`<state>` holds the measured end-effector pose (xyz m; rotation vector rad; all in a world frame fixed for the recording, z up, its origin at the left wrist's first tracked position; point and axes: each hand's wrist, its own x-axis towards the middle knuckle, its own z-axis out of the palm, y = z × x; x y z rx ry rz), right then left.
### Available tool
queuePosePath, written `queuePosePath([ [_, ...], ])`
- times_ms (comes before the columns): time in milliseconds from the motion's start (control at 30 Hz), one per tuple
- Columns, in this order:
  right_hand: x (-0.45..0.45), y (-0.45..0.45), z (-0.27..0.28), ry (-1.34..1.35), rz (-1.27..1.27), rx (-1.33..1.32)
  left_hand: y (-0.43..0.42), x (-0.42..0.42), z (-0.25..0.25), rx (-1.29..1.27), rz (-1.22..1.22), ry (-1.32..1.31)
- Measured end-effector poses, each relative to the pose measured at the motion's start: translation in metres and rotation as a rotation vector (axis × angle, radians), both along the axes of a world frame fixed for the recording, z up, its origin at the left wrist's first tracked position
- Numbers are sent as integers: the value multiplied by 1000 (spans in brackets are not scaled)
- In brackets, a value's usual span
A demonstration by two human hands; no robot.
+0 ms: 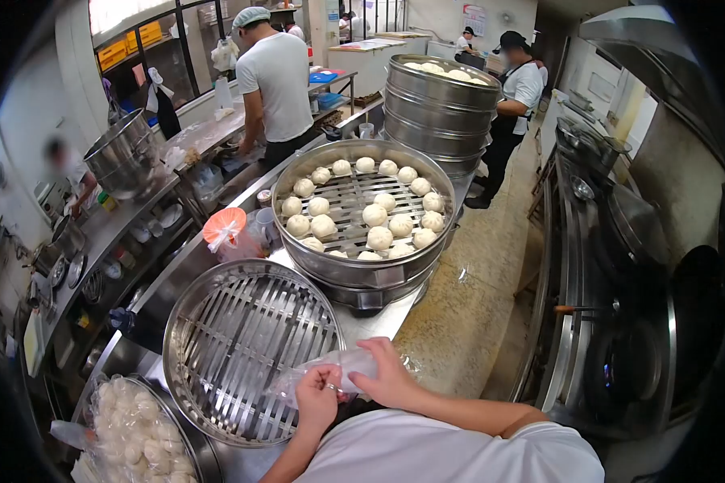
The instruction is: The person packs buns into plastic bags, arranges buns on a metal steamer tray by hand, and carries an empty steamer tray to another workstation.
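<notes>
My left hand (318, 394), a ring on one finger, pinches a clear plastic bag (348, 364) in front of my body. My right hand (385, 374) holds the same bag from the other side with bent fingers. The bag looks flat and thin. It partly covers the right rim of a steel steamer tray (242, 346) with a slatted base and no buns on it. Beyond that, another steamer tray (362, 258) carries many round white buns (374, 215), set mostly around its edge. At lower left, a plastic bag full of white buns (137, 431) rests in a round metal pan.
A tall stack of steamers (439, 109) stands behind the bun tray. An orange-topped plastic bag (225, 228) sits left of it. Woks (628, 354) line the stove at right. One co-worker (274, 88) bends over a table; another (511, 105) stands in the aisle.
</notes>
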<state>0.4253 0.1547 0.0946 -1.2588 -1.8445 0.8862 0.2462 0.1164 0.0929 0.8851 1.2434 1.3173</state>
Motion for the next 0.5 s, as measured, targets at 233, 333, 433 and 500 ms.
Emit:
queuePosePath([
  [233,-43,34,-10,118,364,-60,15,-13,20,81,248,-120],
  [333,-49,32,-5,-38,362,181,24,-30,19,94,334,-51],
  [433,-36,37,5,8,290,172,37,-65,12,129,474,76],
  [500,-22,41,5,57,243,96,41,-86,10,135,574,64],
])
